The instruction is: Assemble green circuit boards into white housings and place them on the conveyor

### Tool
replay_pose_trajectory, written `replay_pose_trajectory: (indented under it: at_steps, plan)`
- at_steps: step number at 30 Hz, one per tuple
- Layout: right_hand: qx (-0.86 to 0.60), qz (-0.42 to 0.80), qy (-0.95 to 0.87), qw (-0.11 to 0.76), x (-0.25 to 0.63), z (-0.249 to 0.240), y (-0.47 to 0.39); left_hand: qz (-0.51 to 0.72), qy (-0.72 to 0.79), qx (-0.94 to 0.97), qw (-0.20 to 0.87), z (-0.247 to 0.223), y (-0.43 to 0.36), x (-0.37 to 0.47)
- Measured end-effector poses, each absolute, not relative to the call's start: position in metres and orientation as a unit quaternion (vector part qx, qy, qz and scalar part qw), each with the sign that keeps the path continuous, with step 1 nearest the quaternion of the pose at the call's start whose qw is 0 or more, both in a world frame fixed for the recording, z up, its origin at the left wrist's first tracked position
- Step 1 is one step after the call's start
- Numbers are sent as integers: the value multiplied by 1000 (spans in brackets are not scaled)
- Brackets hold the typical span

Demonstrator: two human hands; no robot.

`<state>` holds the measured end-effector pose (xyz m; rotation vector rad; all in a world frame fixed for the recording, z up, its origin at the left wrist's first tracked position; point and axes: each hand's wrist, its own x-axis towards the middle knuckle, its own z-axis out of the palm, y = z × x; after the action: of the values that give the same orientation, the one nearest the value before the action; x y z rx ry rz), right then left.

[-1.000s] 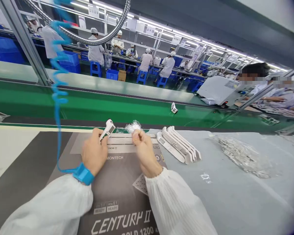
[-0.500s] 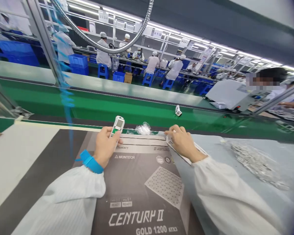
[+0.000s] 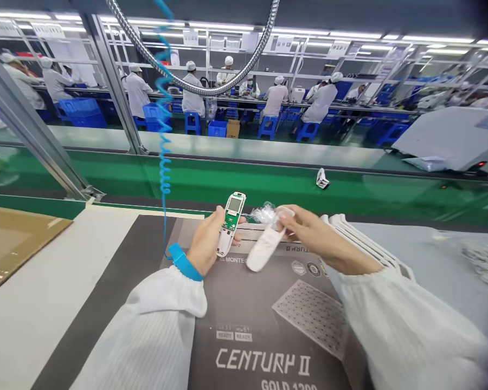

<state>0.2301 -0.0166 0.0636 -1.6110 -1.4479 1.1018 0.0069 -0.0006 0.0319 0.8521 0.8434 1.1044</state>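
My left hand [image 3: 211, 238] grips a slim white handheld device [image 3: 231, 225] whose face is uncovered, showing a small grey screen and a green circuit board. A blue band with a coiled cord is round that wrist. Between the fingers of my right hand [image 3: 305, 227] is a white plastic cover [image 3: 268, 242], slightly blurred and tilted, close to the device but apart from it. Both hands are above a dark printed cardboard box [image 3: 252, 303]. A row of similar white covers [image 3: 374, 246] lies just behind my right wrist.
Crumpled clear plastic [image 3: 264, 213] lies beyond the box. A small white part [image 3: 321, 179] sits on the green conveyor belt [image 3: 244, 181]. A bag of small parts [image 3: 486, 265] is at right, brown cardboard [image 3: 20, 238] at left. A metal hose [image 3: 203, 89] hangs overhead; people work farther back.
My right hand has picked up a white cover from the row and brought it left towards the device. The view has turned, and the left hand still holds the device.
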Motion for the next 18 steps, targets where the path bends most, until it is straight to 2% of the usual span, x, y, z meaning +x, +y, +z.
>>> replay_pose_trajectory:
  at_steps: [4,7,12,15,18]
  plan:
    - [-502,602,-459,419,196,26,-16,498,402,362,678,31,6,1]
    - [-447,647,-432,441,189,12,-19,502,445,402,623,30,9,-4]
    - [-430,609,-456,485,188,5,-21,486,455,568,484,22,8,-4]
    - [-414,559,-505,512,189,3,-21,425,432,683,408,18,1,-1]
    - [-401,547,-502,537,189,4,-21,385,446,708,390,19,-6,4]
